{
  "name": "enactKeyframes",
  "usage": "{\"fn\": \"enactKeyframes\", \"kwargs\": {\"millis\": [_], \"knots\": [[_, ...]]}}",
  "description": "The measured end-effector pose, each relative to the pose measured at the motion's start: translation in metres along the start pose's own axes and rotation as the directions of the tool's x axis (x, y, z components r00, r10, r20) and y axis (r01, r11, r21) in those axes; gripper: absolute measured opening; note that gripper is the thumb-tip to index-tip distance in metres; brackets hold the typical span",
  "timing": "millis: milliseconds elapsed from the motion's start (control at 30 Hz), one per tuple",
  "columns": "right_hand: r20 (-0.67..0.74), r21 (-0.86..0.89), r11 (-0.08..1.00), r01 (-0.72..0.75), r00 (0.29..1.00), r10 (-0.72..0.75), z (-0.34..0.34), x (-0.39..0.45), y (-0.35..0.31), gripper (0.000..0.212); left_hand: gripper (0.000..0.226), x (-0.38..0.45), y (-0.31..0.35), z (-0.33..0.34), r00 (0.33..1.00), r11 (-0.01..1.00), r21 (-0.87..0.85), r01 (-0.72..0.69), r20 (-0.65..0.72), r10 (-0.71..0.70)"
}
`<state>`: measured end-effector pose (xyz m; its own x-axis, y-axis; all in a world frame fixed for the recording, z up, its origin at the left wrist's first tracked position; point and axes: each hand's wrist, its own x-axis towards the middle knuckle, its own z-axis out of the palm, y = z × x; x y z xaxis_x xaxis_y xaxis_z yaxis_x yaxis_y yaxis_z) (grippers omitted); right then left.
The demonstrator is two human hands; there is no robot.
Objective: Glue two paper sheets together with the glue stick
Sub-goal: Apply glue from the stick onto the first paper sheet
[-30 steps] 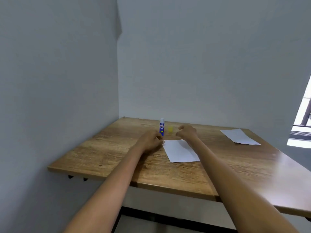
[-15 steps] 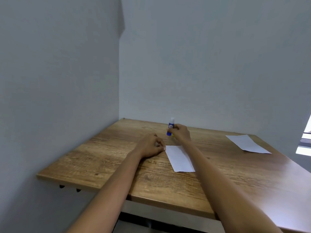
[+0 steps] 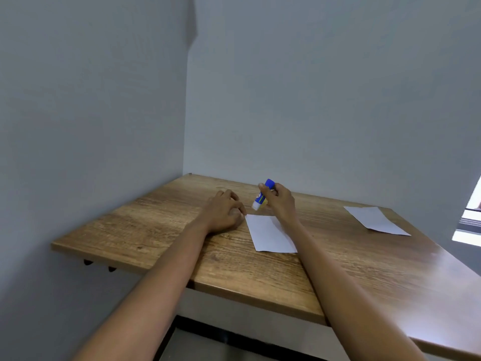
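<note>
My right hand (image 3: 282,201) grips a blue and white glue stick (image 3: 260,200), tilted with its blue end up and its white tip pointing down, just above the far edge of a white paper sheet (image 3: 268,234). That sheet lies flat in the middle of the wooden table (image 3: 145,230). My left hand (image 3: 223,213) rests on the table with its fingers curled, the fingertips touching the sheet's far left corner. A second white paper sheet (image 3: 374,220) lies apart at the table's far right.
Grey walls close in the table on the left and at the back. A bright window (image 3: 471,217) shows at the right edge. The table's front edge runs across the lower part of the view.
My right hand has taken the glue stick from where it stood on the table, lifted it and turned it tip down over the sheet's far edge. My left hand has stayed in place.
</note>
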<state>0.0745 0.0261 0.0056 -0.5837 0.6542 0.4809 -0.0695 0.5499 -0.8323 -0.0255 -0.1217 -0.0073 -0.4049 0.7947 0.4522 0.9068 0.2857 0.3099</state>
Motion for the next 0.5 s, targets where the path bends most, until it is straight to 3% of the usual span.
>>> {"fn": "enactKeyframes", "kwargs": {"millis": [200, 500], "knots": [[0.009, -0.259, 0.963, 0.073, 0.997, -0.073, 0.012, 0.0, 0.0, 0.035, 0.022, 0.0, 0.0, 0.002, 0.998, 0.999, 0.031, -0.012, 0.056, 0.01], [0.066, -0.391, 0.904, 0.17, 0.986, -0.156, 0.016, 0.001, 0.002, 0.034, 0.024, 0.0, 0.0, 0.001, 0.997, 0.999, 0.034, -0.009, 0.076, 0.007]]}}
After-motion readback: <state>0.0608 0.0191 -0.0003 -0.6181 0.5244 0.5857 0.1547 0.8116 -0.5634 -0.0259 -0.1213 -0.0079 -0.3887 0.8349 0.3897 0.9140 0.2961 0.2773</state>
